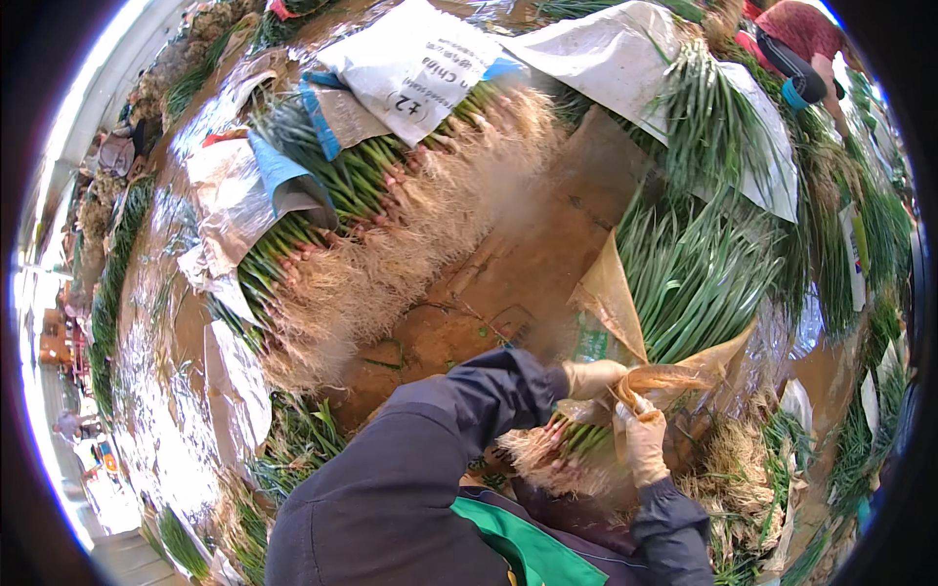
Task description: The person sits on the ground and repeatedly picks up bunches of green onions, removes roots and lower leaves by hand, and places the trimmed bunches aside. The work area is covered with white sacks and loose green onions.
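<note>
A large bundle of green onions (696, 278) lies before me, its leaves pointing away and its rooted ends (557, 454) towards my body. Around its middle goes a yellowish woven-plastic sack (623, 300), gathered into a twist over the stems. My left hand (593, 377), in a pale glove, grips the sack at the left of this twist. Just below and to the right, my right hand (645, 443), also gloved, pinches the twisted end. Some fingertips are hidden in the folds.
Rows of rooted green onions (381, 190) lie ahead on the wet brown floor (469, 308), partly under white woven sacks (418, 66). Loose leaves and roots (740, 469) are heaped at my right. Another person (799, 44) bends over onions at the far right.
</note>
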`<action>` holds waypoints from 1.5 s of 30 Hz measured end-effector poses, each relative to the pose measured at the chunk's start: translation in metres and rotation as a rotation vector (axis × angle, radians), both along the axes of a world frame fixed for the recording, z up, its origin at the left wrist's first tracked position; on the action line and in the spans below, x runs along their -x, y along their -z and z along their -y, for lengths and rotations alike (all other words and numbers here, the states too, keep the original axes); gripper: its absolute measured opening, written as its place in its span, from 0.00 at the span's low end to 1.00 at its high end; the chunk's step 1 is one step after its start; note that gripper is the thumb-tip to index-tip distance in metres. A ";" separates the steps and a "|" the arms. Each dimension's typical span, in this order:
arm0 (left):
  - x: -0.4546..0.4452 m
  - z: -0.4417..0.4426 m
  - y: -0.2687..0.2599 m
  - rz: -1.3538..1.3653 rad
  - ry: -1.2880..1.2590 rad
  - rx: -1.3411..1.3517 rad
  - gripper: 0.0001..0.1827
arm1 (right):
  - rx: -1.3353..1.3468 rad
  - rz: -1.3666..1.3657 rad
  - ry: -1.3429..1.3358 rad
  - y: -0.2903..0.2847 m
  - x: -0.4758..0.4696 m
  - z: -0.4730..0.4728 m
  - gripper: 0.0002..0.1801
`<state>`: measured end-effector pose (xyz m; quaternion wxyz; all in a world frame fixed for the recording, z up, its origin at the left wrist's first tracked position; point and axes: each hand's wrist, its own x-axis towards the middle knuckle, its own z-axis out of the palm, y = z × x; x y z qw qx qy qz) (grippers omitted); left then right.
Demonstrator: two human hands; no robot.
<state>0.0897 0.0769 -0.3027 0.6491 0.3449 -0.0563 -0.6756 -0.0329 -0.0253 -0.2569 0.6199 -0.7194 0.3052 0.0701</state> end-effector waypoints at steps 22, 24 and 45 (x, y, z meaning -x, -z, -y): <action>0.084 -0.110 -0.131 0.167 -0.447 0.084 0.16 | 0.667 -0.539 -1.003 0.120 0.132 -0.143 0.20; 0.071 -0.133 -0.165 0.202 -0.394 0.090 0.17 | 0.563 -0.375 -0.684 0.098 0.117 -0.139 0.20; -0.457 -0.309 -0.147 0.482 -1.384 -0.200 0.16 | 0.547 0.148 -0.467 0.033 -0.112 -0.158 0.15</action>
